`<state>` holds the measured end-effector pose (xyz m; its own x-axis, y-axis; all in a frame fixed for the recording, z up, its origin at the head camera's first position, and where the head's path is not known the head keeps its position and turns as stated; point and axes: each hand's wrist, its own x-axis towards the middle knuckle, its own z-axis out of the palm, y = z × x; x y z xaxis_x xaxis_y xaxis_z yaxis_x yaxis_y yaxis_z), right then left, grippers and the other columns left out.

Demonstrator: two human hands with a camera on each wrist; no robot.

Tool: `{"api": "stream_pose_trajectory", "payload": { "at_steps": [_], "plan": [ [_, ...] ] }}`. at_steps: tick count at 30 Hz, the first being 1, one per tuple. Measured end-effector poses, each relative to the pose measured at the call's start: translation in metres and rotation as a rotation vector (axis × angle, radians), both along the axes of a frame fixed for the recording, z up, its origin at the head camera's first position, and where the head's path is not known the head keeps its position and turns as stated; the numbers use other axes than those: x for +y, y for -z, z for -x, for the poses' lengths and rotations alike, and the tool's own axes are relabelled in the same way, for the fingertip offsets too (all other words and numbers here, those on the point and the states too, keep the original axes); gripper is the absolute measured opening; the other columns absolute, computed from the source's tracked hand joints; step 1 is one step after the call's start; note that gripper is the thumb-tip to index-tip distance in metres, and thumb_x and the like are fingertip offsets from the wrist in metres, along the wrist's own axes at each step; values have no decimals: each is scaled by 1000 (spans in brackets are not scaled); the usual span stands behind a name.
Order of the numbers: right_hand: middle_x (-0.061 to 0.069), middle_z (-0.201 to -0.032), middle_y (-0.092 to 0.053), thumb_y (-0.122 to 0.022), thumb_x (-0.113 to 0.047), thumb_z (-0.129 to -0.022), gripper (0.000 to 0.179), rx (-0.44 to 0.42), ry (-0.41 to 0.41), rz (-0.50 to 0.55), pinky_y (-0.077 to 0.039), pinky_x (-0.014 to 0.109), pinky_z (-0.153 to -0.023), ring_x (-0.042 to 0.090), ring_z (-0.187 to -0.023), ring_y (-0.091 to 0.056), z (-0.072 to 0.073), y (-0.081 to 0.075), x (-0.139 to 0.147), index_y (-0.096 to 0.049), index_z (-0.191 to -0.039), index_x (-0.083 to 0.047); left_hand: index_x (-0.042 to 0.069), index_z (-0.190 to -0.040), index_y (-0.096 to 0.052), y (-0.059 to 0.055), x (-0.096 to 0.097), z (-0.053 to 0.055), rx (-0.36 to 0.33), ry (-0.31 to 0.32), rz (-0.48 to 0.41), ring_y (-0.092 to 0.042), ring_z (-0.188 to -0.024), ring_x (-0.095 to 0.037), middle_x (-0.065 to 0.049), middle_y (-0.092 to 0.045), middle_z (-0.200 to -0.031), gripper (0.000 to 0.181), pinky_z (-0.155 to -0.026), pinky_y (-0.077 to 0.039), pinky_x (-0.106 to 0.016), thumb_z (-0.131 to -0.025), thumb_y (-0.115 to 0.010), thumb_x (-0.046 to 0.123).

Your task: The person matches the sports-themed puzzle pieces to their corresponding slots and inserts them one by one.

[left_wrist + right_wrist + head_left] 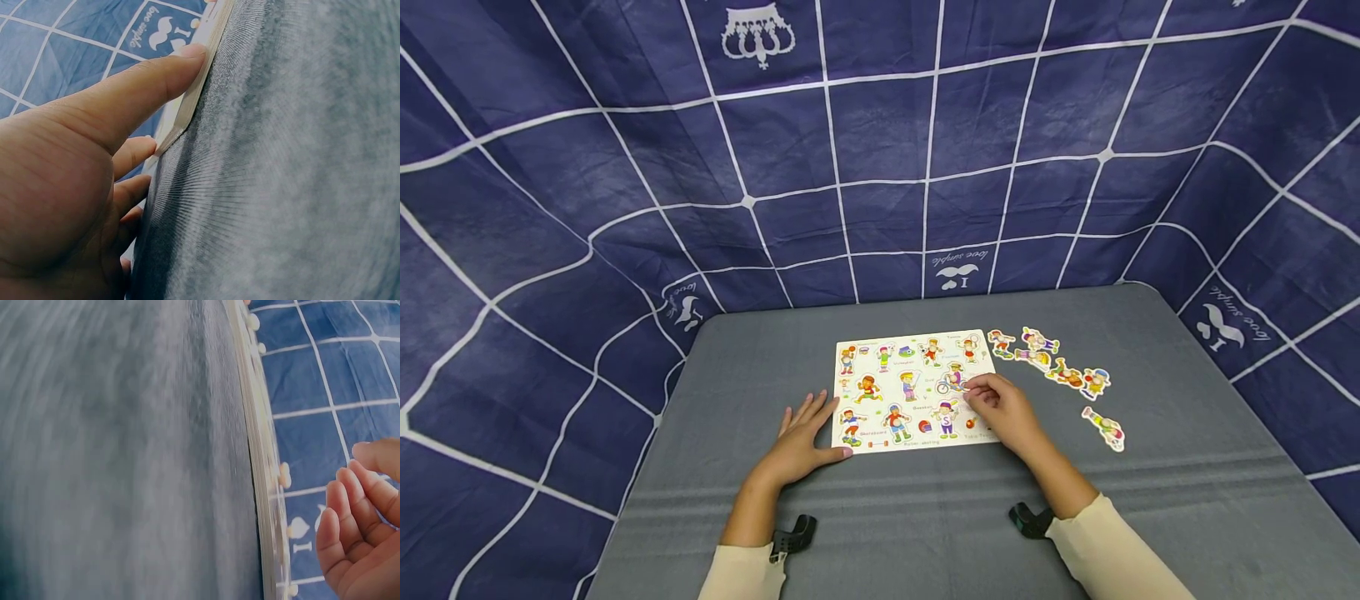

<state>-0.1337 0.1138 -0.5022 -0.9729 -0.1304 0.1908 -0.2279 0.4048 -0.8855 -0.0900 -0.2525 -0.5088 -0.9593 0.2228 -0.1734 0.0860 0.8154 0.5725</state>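
A white wooden puzzle board (887, 410) with several cartoon sports figures lies on the grey table. My left hand (805, 440) is spread at its front left corner. The left thumb (178, 65) rests on the front edge and the other fingers lie along the left side. Over the board's right part is my right hand (1003, 408), fingertips right by the cyclist piece (953, 379). In the right wrist view those fingers (340, 519) are loosely bent with nothing visible between them. Small round knobs (285, 475) stick up from the board. The hand hides the board's lower right area.
Several loose figure pieces lie right of the board, among them a scooter-like piece (1064, 374) and a nearer single piece (1105, 429). A blue cloth (880, 208) with white lines hangs behind the grey table (917, 517). Black camera mounts sit at both wrists.
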Motion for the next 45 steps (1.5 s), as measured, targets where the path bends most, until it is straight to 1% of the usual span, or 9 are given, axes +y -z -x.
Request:
{"api": "stream_pose_trajectory", "payload": {
  "at_steps": [5, 13, 20, 27, 30, 36, 38, 40, 45],
  "plan": [
    [12, -93, -69, -71, -4, -90, 13, -6, 24, -2, -50, 14, -68, 1, -77, -59, -1, 1, 13, -71, -103, 0, 22, -161, -30, 0, 0, 0, 0, -3, 3, -6, -160, -32, -5, -18, -171, 100, -126, 4, -62, -81, -80, 55],
    [17, -93, -70, -68, 0, -91, 15, -13, 75, 12, -47, 11, -66, -1, -77, -58, -3, -1, 32, -71, -106, 4, 22, -161, -30, -1, 0, 0, -1, -3, -2, -6, -160, -33, -6, -18, -171, 100, -126, 4, -62, -81, -80, 55],
    [19, -95, -70, -67, -4, -94, 17, -13, 117, 5, -48, 11, -67, -3, -77, -58, -5, 0, 50, -70, -108, 4, 22, -161, -31, 0, 0, 0, 2, -4, -3, -7, -160, -32, -5, -18, -171, 100, -126, 4, -62, -80, -80, 55],
    [15, -98, -71, -68, -14, -97, 18, -8, 166, -68, -47, 9, -69, -7, -79, -58, -7, -2, 66, -71, -110, -2, 23, -161, -30, 2, 0, 0, 3, -7, -9, -6, -160, -32, -5, -17, -171, 100, -126, 4, -61, -80, -80, 56],
    [14, -98, -71, -68, -17, -97, 20, -15, 185, -82, -47, 8, -69, -8, -79, -57, -9, -3, 72, -71, -111, -3, 22, -161, -30, 1, 0, 0, 5, -6, -12, -7, -160, -32, -5, -17, -171, 100, -126, 4, -61, -80, -80, 54],
    [14, -98, -70, -68, -18, -97, 22, -20, 208, -77, -47, 7, -70, -8, -78, -57, -12, -3, 86, -71, -111, -1, 22, -161, -31, 1, 0, 0, 6, -9, -21, -7, -160, -33, -5, -18, -171, 100, -126, 4, -62, -80, -81, 53],
    [12, -97, -70, -69, -18, -97, 23, -11, 217, -82, -47, 7, -69, -9, -78, -56, -13, -2, 91, -71, -112, -1, 22, -161, -31, 1, 0, -1, 7, -10, -20, -7, -160, -32, -5, -18, -171, 100, -126, 4, -61, -80, -81, 53],
    [7, -95, -70, -69, -17, -97, 22, 0, 227, -83, -47, 7, -69, -10, -78, -57, -14, -1, 97, -72, -111, -1, 22, -161, -31, 1, 0, -1, 11, -9, -16, -8, -160, -32, -5, -18, -171, 100, -126, 4, -62, -80, -81, 54],
    [-13, -89, -66, -69, -15, -96, 20, 19, 250, -85, -47, 7, -67, -11, -76, -57, -18, 2, 111, -72, -110, 0, 22, -161, -31, 2, 0, 0, 11, -8, -13, -8, -160, -32, -5, -18, -171, 99, -126, 4, -61, -80, -81, 54]
  ]
}}
